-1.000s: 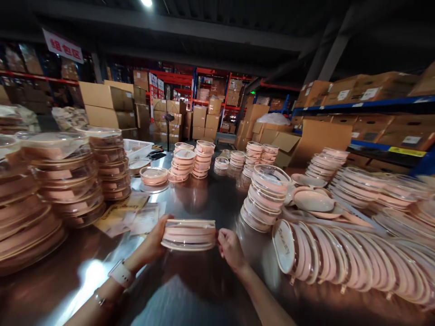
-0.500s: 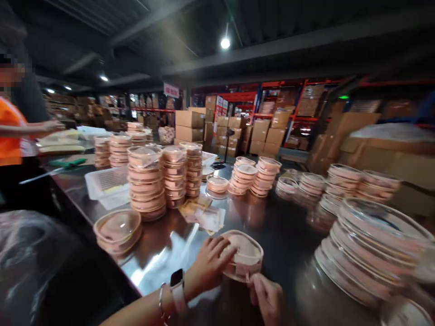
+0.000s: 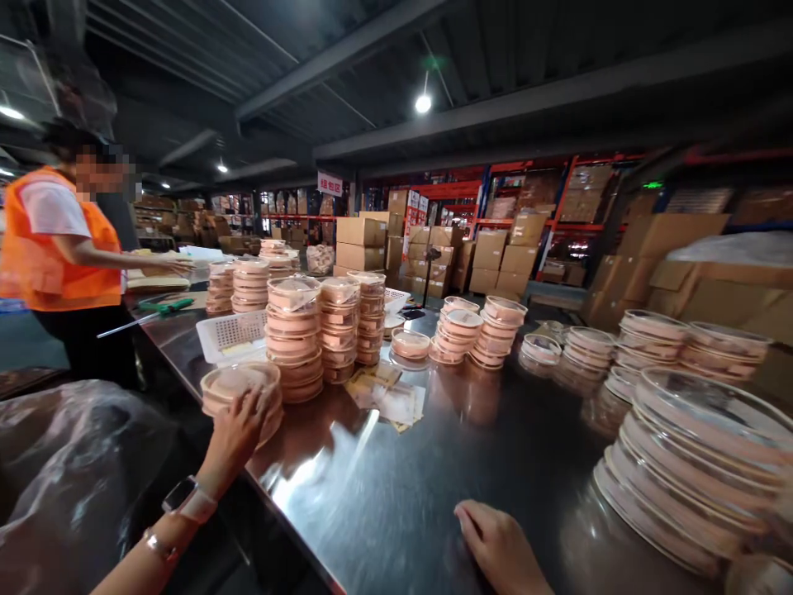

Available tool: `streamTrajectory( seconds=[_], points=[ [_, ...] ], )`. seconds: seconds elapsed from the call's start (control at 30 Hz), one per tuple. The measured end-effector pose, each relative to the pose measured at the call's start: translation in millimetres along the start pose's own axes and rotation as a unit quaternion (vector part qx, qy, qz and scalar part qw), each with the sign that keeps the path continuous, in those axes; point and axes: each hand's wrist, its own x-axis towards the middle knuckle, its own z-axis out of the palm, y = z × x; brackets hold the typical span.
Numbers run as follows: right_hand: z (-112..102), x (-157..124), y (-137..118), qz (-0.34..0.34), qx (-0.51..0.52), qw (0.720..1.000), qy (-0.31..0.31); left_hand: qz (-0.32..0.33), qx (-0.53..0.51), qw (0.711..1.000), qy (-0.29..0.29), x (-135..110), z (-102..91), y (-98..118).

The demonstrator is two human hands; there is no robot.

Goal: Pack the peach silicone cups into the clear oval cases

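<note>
My left hand (image 3: 243, 421) reaches over a low stack at the table's left edge, its fingers closed over the rim of the top round container (image 3: 232, 378), which has a clear lid and pinkish contents. Behind that stack, a tall pile of similar round containers (image 3: 293, 339) stands close to my fingers. My right hand (image 3: 497, 537) is low over the near part of the dark metal table (image 3: 427, 463). Its thumb and fingers are pressed together, and whatever they may hold is hidden.
Several stacks of round containers (image 3: 681, 471) line the table's right side. Papers (image 3: 390, 397) lie mid-table, and a white perforated basket (image 3: 226, 335) sits behind the left stacks. A person in an orange vest (image 3: 62, 240) works at far left. Clear plastic (image 3: 80, 454) bulges beside the table.
The round container in front of me has moved left onto the low stack, under my left hand. My right hand has come away from it and stayed near the front. The view has shifted left.
</note>
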Motion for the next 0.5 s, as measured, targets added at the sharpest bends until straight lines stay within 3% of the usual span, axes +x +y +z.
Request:
streamTrajectory(
  seconds=[0.13,0.23,0.3,0.33,0.43,0.5],
  points=[
    [-5,0,1,-0.001,-0.024,0.999,-0.028,-0.002,-0.023,0.999,-0.042,-4,11.1,11],
    [-5,1,0,0.011,-0.039,0.998,-0.057,-0.063,0.002,0.998,-0.018,-8,9.5,44],
    [-6,2,-3,0.015,-0.053,0.995,-0.08,-0.049,-0.035,0.997,-0.042,-8,12.3,82],
    [-6,1,-4,0.017,-0.058,0.994,-0.091,-0.01,-0.08,0.993,-0.089,-7,15.7,106],
    [-9,0,-8,0.02,-0.059,0.992,-0.107,0.106,-0.217,0.932,-0.272,4,31.4,182],
    [-10,-2,-9,0.026,-0.048,0.992,-0.111,0.159,-0.252,0.909,-0.291,21,44.1,231]
  ],
)
